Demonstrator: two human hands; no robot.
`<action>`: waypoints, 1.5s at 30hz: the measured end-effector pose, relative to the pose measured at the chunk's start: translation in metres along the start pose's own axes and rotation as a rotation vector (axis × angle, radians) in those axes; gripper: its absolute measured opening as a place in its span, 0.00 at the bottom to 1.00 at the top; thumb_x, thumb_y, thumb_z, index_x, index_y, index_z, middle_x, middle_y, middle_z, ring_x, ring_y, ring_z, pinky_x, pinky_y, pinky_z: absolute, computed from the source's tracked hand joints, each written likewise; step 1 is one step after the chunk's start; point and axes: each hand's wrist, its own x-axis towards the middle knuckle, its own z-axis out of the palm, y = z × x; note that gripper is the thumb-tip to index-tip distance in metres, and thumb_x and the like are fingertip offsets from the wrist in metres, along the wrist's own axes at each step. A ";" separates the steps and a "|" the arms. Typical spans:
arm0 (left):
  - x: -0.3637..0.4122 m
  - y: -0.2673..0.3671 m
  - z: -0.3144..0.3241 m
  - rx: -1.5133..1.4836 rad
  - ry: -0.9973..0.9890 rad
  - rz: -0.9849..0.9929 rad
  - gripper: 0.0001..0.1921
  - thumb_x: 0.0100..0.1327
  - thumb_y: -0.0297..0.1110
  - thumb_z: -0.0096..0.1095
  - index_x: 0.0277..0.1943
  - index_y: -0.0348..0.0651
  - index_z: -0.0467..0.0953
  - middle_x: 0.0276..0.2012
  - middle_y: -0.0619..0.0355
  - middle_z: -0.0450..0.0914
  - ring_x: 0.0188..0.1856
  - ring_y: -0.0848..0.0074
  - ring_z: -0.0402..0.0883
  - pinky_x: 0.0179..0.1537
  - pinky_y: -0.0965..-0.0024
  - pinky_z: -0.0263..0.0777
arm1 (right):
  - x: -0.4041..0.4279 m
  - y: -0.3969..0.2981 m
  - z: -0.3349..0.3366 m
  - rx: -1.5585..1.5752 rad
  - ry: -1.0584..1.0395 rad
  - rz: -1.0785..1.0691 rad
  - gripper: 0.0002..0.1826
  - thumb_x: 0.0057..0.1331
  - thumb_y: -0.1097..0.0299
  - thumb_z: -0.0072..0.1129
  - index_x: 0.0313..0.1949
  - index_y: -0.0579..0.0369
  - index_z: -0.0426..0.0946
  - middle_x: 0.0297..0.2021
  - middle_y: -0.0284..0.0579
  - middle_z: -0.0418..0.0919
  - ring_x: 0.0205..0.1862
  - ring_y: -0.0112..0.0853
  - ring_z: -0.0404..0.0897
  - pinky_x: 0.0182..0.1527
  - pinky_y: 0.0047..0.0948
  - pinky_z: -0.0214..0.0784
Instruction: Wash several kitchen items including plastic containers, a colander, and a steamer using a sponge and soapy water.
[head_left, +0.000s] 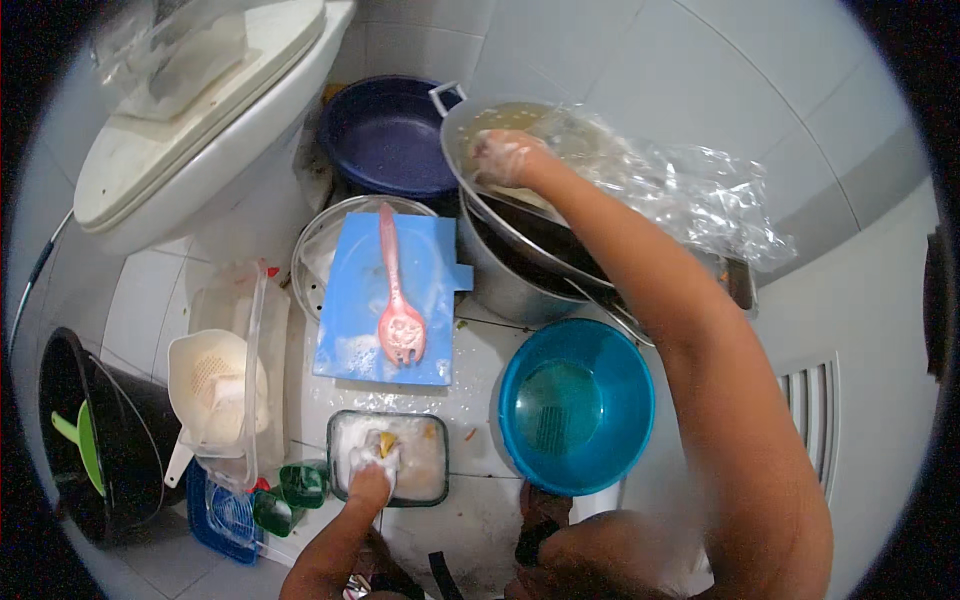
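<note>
My left hand (373, 471), coated in white suds, is down in a rectangular glass container (444, 487) of foamy water. It grips a soapy sponge (388, 444) whose yellow part shows between the fingers. Far ahead, my right hand (511, 157) reaches into a large metal wok (452, 142) of murky water. Suds cover that hand and its fingers are partly hidden, so any hold cannot be made out. Between the hands, a pink slotted spoon (403, 330) lies with foam on a blue cutting board (337, 300), which rests over a round metal steamer tray (301, 262).
Under the wok stands a big metal pot (487, 289); crumpled clear plastic (697, 195) lies beside it. A turquoise basin (637, 420) is near my right foot. A navy basin (390, 135), toilet (225, 165), clear plastic bin (270, 375), cream strainer (217, 375) and black bucket (135, 450) surround the floor.
</note>
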 end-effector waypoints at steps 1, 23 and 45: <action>-0.001 0.000 -0.002 0.026 -0.049 -0.057 0.11 0.54 0.32 0.43 0.33 0.35 0.72 0.34 0.45 0.74 0.38 0.59 0.74 0.39 0.60 0.68 | 0.009 0.010 0.010 -0.106 -0.047 0.010 0.16 0.53 0.62 0.45 0.39 0.55 0.73 0.39 0.52 0.74 0.42 0.43 0.73 0.46 0.34 0.64; 0.011 -0.013 0.037 0.168 -0.051 0.070 0.10 0.50 0.32 0.49 0.28 0.38 0.77 0.32 0.49 0.75 0.37 0.64 0.74 0.34 0.63 0.69 | -0.031 0.166 0.023 -0.526 -0.767 -0.128 0.20 0.53 0.63 0.45 0.46 0.54 0.66 0.37 0.52 0.73 0.40 0.41 0.72 0.44 0.34 0.64; 0.006 0.010 -0.001 -0.053 0.271 0.012 0.19 0.56 0.34 0.41 0.53 0.52 0.64 0.50 0.43 0.66 0.53 0.52 0.63 0.51 0.51 0.56 | 0.019 0.102 0.027 -0.293 -0.404 0.132 0.22 0.56 0.69 0.44 0.52 0.47 0.59 0.51 0.48 0.64 0.52 0.46 0.63 0.51 0.37 0.59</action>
